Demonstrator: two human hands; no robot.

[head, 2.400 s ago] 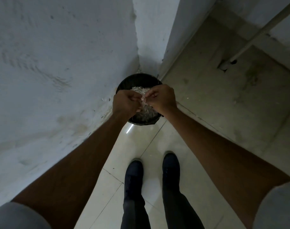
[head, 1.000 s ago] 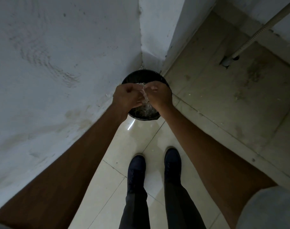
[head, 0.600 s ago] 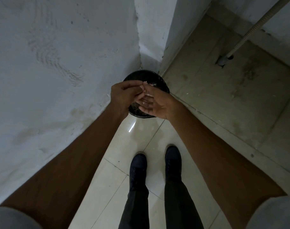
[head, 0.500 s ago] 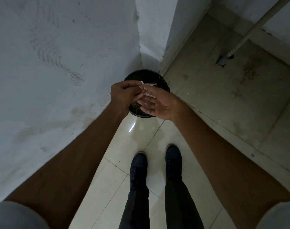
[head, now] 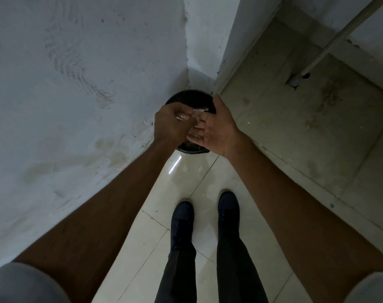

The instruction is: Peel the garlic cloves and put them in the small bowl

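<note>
1. Head view, looking straight down: a round black container (head: 189, 96) stands on the glossy tiled floor (head: 186, 182), in the corner where the white wall (head: 77, 84) meets a second wall face. Its far rim is close to that corner.
2. Both bare forearms reach out over the container, and the two hands meet above its opening.
3. The left hand (head: 169, 125) is turned back-up with its fingers curled in. Its fingertips pinch a pale, shiny garlic skin flake (head: 181, 116).
4. The right hand (head: 217, 127) lies palm up and released, fingers straight and pointing toward the left hand, thumb lifted toward the container's far rim. It grasps nothing. The left fingertips touch its fingers.
5. More papery scraps (head: 200, 109) show just past the right fingertips, against the container's dark inside. I cannot tell whether they rest on the fingers or lie in the container.
6. I cannot tell whether a clove sits under the curled left fingers.
7. Two dark shoes (head: 181, 215) stand side by side on the tiles nearer the floor's near edge, with dark trousers (head: 229, 259) above them.
8. To the right, a duller floor section (head: 317, 127) begins past a raised edge. A ribbed hose (head: 339, 33) runs down to a pipe stub (head: 295, 80) set in it.
9. Grey sleeves (head: 22, 285) fill the two near corners.
</note>
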